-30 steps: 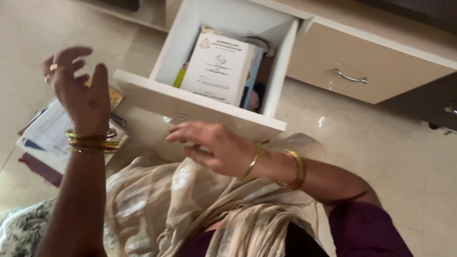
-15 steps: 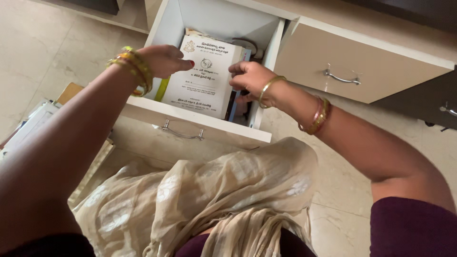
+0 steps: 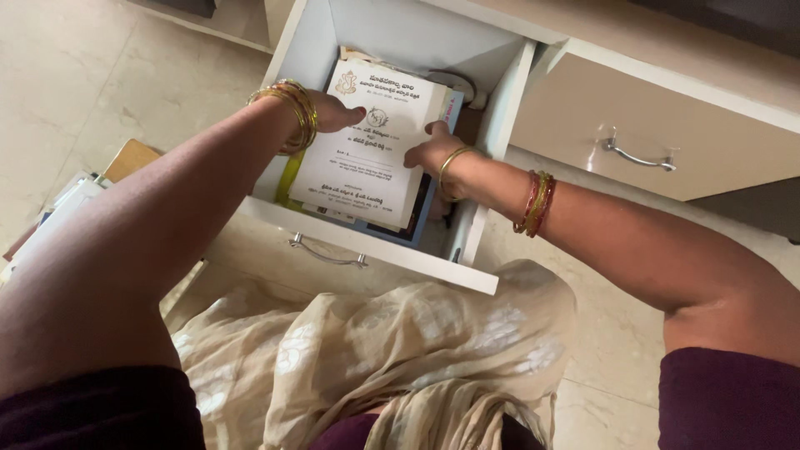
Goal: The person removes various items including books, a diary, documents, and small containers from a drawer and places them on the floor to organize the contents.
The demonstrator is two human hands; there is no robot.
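- White drawer (image 3: 392, 250): pulled open, upper centre of frame.
- White printed booklet (image 3: 375, 142): lies inside the drawer, atop a stack.
- Left hand (image 3: 333, 111): fingers curled round the booklet's left edge.
- Right hand (image 3: 433, 150): fingers closed on its right edge.

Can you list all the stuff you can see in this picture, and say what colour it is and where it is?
open drawer: one, white, pulled out at the middle, metal handle on its front
printed card: one, white with dark print, on top of the pile in the open drawer
books under the card: count unclear, blue and dark edges, a yellow strip at the left
closed drawer: one, beige, right of the open one, metal handle
papers on the floor: a small pile, white and tan, at the far left
floor: pale tiles
draped cloth: one, cream with a faint pattern, over the lap
left hand: on the card's left edge, gold bangles at the wrist
right hand: on the card's right edge, gold, red and green bangles
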